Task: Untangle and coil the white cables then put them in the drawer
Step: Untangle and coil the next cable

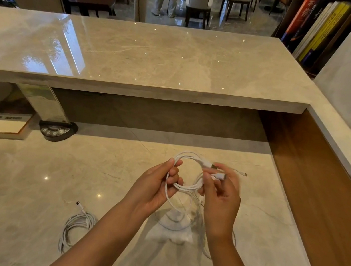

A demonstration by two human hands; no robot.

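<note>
Both hands hold a white cable (pixel 191 158) above the marble desk (pixel 21 176). My left hand (pixel 158 186) pinches the left side of its round loop. My right hand (pixel 220 197) grips the right side near the plugs, and one small plug end sticks out to the right. Loose strands of white cable hang down from the loop between my hands toward the desk. A second white cable (pixel 75 227) lies coiled on the desk at the lower left, its plug pointing up-left. No drawer is in view.
A raised marble counter (pixel 159 59) runs across the back and a wood side panel (pixel 314 192) closes the right. A white box (pixel 4 127) and a dark round base with buttons (pixel 56 130) sit under the counter at left. Books stand at upper right.
</note>
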